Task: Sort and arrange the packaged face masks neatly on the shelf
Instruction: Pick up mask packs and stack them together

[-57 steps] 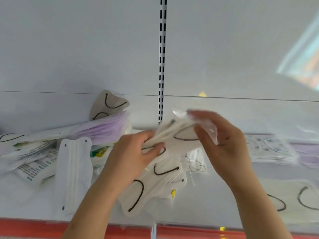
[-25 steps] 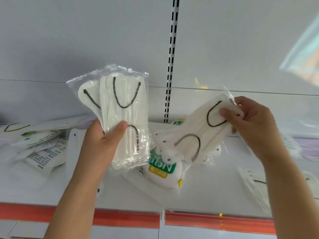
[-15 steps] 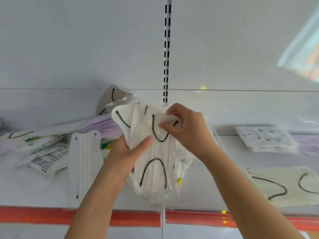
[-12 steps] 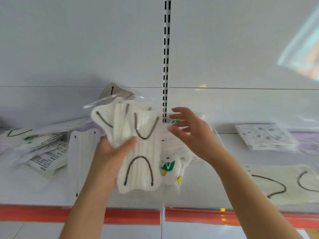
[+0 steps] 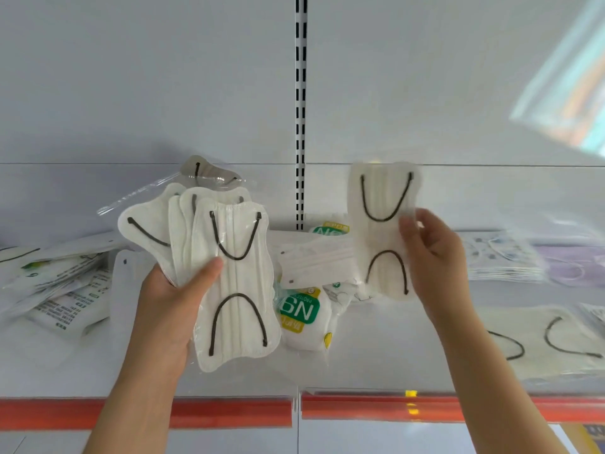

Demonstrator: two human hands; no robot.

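The white shelf point(image 5: 376, 362) spans the whole view, with a red price strip point(image 5: 229, 412) along its front edge and a slotted upright point(image 5: 300, 109) running up the back panel. Loose packaged masks lie across it: a heap of printed packs point(image 5: 62, 290) at far left, a flat stack of patterned packs point(image 5: 504, 260) at right rear, a cream mask with dark ear loops point(image 5: 550, 345) lying flat at front right, and green-and-yellow labelled packs point(image 5: 301, 317) in the middle, just behind the two hands. The left hand point(image 5: 170, 309) grips a fanned bundle of white masks point(image 5: 229, 276) with dark ear loops, thumb pressed across the front one, the bundle held upright above the shelf. The right hand point(image 5: 432, 253) pinches a single white mask point(image 5: 383, 231) by its right edge, held upright and well apart from the bundle. Half a second ago the right hand was bare, fingers spread just beside the bundle and reaching toward the middle heap; now it holds this mask lifted clear of the shelf. The left hand's bundle has stayed in its grasp, shifted slightly right and lower, with the same fan of masks showing. A grey mask point(image 5: 203, 170) leans against the back panel behind the bundle, as before.
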